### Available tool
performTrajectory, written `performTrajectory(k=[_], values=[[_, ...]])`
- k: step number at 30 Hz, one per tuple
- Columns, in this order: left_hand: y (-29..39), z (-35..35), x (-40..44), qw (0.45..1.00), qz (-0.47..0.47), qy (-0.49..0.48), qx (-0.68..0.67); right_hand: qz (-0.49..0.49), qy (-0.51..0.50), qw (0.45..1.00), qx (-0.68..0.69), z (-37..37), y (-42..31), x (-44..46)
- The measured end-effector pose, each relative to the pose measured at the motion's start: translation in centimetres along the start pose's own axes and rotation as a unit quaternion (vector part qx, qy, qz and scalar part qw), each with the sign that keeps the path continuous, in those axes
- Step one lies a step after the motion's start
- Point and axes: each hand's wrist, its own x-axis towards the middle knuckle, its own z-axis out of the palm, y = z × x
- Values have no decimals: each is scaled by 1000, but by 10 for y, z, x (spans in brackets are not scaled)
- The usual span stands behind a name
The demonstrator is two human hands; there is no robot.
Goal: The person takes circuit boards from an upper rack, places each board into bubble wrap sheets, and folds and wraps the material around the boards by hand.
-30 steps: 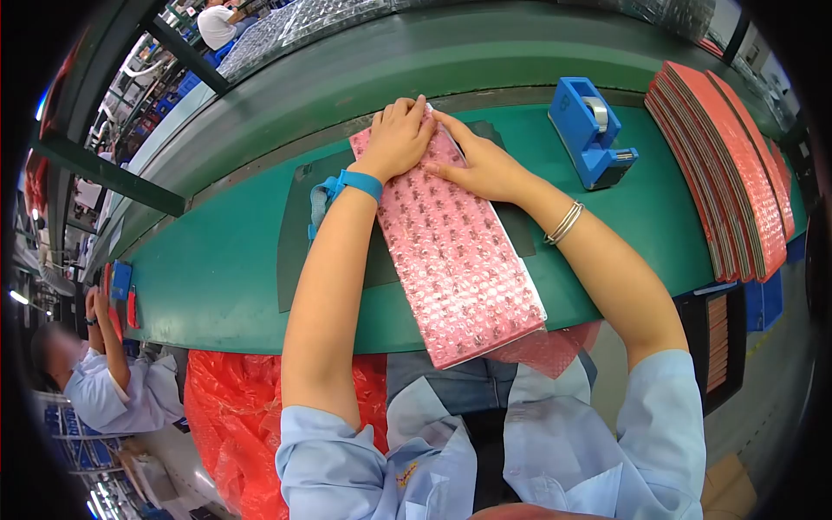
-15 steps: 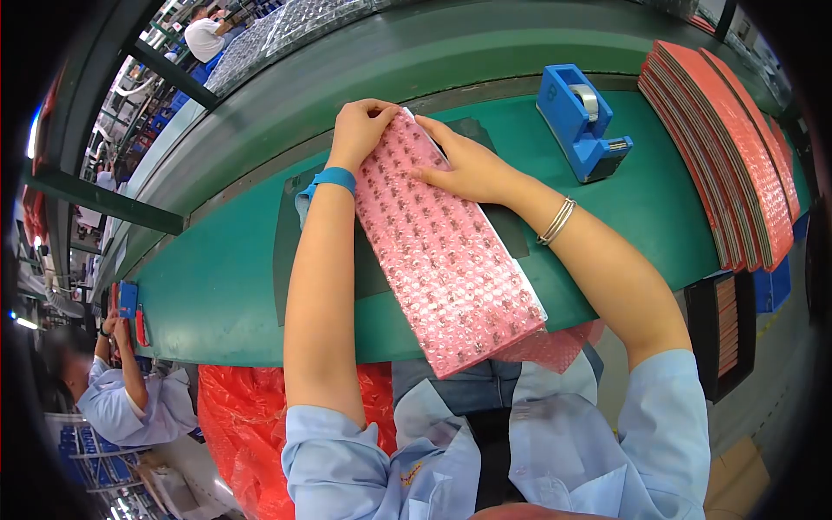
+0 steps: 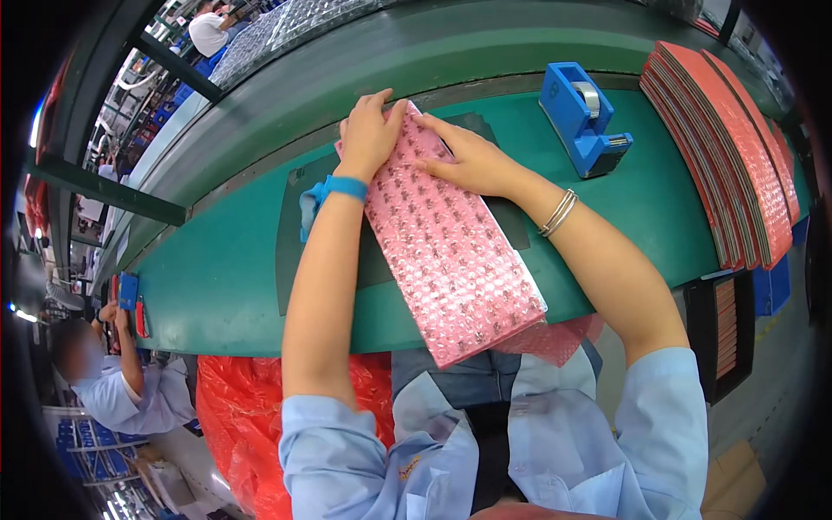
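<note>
A long flat package in pink bubble wrap (image 3: pixel 451 260) lies slanted on a dark mat (image 3: pixel 299 251), its near end sticking out over the table edge. A white edge shows along its right side. My left hand (image 3: pixel 371 137) is on the far end, fingers bent over the bubble wrap; a bit of wrap shows to its left, and the fingertips are partly hidden. My right hand (image 3: pixel 468 160) grips the right edge, thumb on top and fingers along the side. A loose pink flap (image 3: pixel 555 342) hangs under the near end.
On the green table (image 3: pixel 217 277), a blue tape dispenser (image 3: pixel 576 121) stands to the right, beside a stack of red wrapped panels (image 3: pixel 724 152). Red plastic bags (image 3: pixel 243 425) hang below the edge. A co-worker (image 3: pixel 130 381) sits at the left.
My left hand has turned and shifted over the far end, and wrap now shows at its left. My right hand keeps its hold, and the package has barely moved.
</note>
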Motion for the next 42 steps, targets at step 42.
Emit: performTrajectory(k=[42], values=[[82, -27, -252, 991, 30, -41, 124, 51, -76, 992, -81, -27, -73, -166]])
